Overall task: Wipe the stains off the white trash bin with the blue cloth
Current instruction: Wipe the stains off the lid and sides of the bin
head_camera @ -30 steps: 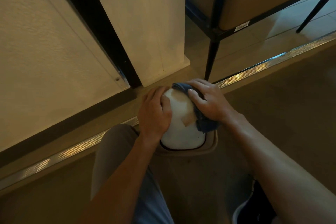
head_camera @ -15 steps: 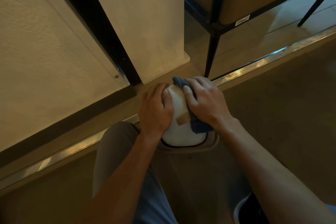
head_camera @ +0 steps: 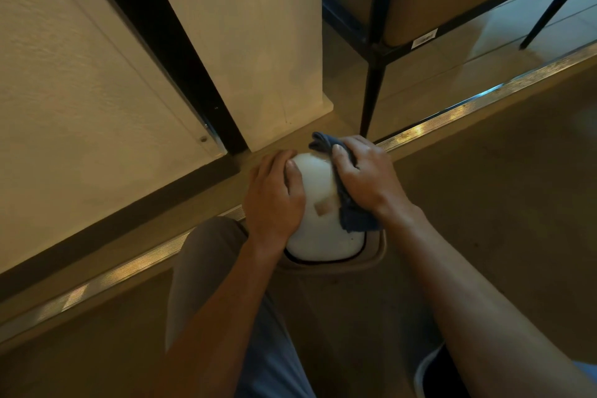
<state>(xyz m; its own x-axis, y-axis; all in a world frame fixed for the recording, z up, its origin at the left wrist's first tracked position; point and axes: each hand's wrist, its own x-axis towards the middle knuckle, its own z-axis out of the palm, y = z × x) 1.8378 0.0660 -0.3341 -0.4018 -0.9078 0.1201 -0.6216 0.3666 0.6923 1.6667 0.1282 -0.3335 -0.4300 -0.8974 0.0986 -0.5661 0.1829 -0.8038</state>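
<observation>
A ribbed metal threshold strip (head_camera: 452,113) runs slantwise across the floor and serves as the landmark. Beyond it, at the upper left, stands a pale textured panel (head_camera: 80,90) with a small screw near its lower corner, and beside that a black vertical frame (head_camera: 168,52) and a cream wall pillar (head_camera: 245,42). Right of the pillar, still beyond the strip, a black metal chair leg (head_camera: 371,90) comes down to the tiled floor, carrying a tan seat with a small white label (head_camera: 424,38). On the near side of the strip lies brown floor (head_camera: 500,203), with a dark shoe (head_camera: 436,375) near the bottom edge.
</observation>
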